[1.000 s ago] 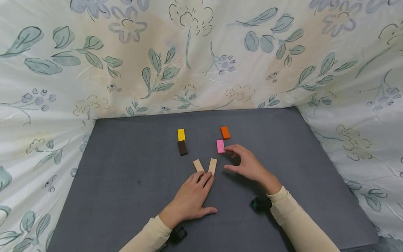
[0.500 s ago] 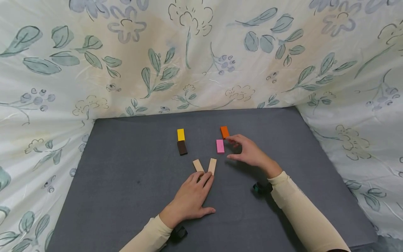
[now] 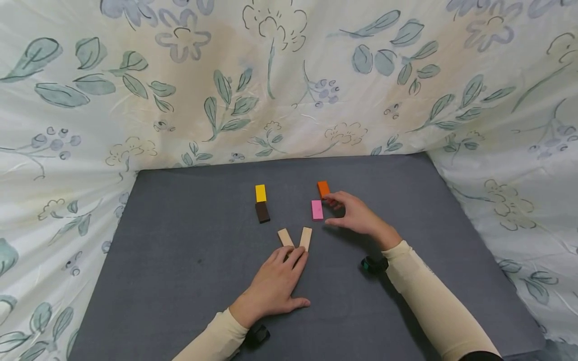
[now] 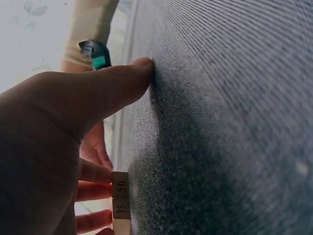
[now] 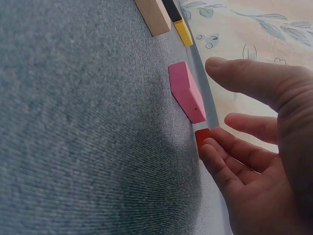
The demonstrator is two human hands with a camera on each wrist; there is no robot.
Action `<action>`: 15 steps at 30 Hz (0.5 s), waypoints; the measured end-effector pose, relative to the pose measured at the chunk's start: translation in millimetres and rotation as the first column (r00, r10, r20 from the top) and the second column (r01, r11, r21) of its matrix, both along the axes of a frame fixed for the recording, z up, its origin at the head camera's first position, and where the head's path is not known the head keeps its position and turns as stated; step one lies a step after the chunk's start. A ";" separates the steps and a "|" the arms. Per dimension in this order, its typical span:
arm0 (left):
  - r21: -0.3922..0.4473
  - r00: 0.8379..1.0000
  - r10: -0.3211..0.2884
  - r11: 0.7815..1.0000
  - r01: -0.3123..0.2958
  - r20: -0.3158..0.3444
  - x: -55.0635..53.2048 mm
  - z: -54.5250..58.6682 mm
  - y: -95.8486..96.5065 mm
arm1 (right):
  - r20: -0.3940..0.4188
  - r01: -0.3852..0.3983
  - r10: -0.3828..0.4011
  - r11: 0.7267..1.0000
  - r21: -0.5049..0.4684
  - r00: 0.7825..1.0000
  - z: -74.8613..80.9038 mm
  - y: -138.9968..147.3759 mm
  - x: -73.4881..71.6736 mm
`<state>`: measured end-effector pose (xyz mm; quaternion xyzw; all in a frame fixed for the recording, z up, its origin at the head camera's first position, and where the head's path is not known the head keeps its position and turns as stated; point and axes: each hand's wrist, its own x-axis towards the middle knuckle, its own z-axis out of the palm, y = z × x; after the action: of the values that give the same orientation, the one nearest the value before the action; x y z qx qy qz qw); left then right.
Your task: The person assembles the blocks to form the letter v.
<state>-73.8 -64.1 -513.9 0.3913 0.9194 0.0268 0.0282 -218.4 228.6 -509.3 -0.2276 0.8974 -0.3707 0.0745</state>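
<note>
Left hand: so the left hand [image 3: 274,283] is lying palm-down, fingers fairly straight and thumb sticking well out to the side. It isn't clamping anything; the fingertips are just resting on the near ends of two wooden blocks.
Wooden V: the left wooden block [image 3: 285,236] and the right wooden block [image 3: 305,237] are leaning toward each other, spreading apart at the far end. In the left wrist view, pale wooden faces marked 50 and 75 are showing right by the fingers.
Right hand: the right hand [image 3: 356,215] is hovering with thumb and fingers apart, fingers loosely bent, gripping nothing.
Orange block: the orange block [image 3: 322,188] is sitting right at those fingertips, though I can't tell if they're actually touching it.
Pink block: the pink block [image 3: 317,210] is lying just nearer than the orange one, close beside the gap between thumb and fingers.
Left pair: the yellow block [image 3: 260,193] and the dark brown block [image 3: 262,212] are lying end to end, yellow farther off.
Backdrop: a floral curtain [image 3: 271,105] is hanging behind the grey tabletop [image 3: 189,291].
</note>
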 end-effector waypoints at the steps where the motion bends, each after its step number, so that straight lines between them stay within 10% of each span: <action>1: 0.001 1.000 0.000 1.000 0.000 0.001 -0.1 0.0 0.0 | 0.001 0.000 0.000 1.000 0.004 1.000 -0.3 0.0 -0.9; 15: -0.004 1.000 0.001 1.000 -0.001 0.004 -0.5 0.4 -0.8 | -0.004 -0.020 0.020 1.000 -0.010 1.000 -4.8 -3.2 -9.4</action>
<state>-74.3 -64.9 -513.5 0.3908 0.9196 0.0257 0.0306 -227.8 225.4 -514.1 -0.2376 0.8933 -0.3740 0.0751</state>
